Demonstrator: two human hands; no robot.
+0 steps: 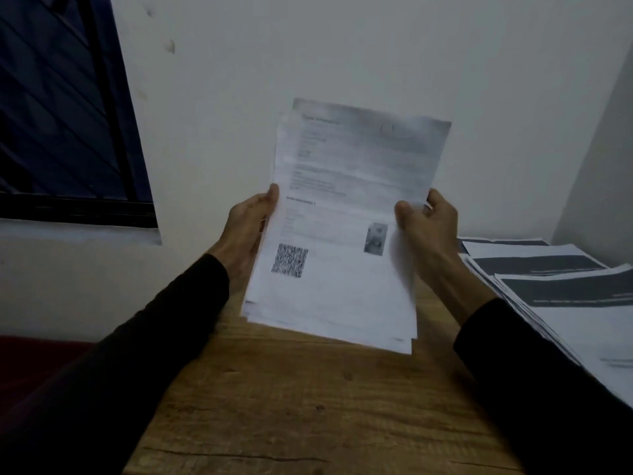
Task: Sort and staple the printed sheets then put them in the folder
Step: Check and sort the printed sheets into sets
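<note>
Upright, long axis vertical, both hands hold printed sheets (pixel 346 214).

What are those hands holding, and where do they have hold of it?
A stack of sheets, raised above the table. The left hand grips its left edge; the right hand pinches the right edge.

Office-like room: wooden desk (pixel 308 406), paper stacks (pixel 555 289)

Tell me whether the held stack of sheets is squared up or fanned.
Fanned: the stack of sheets, gripped by left hand and right hand, shows staggered edges.
</note>
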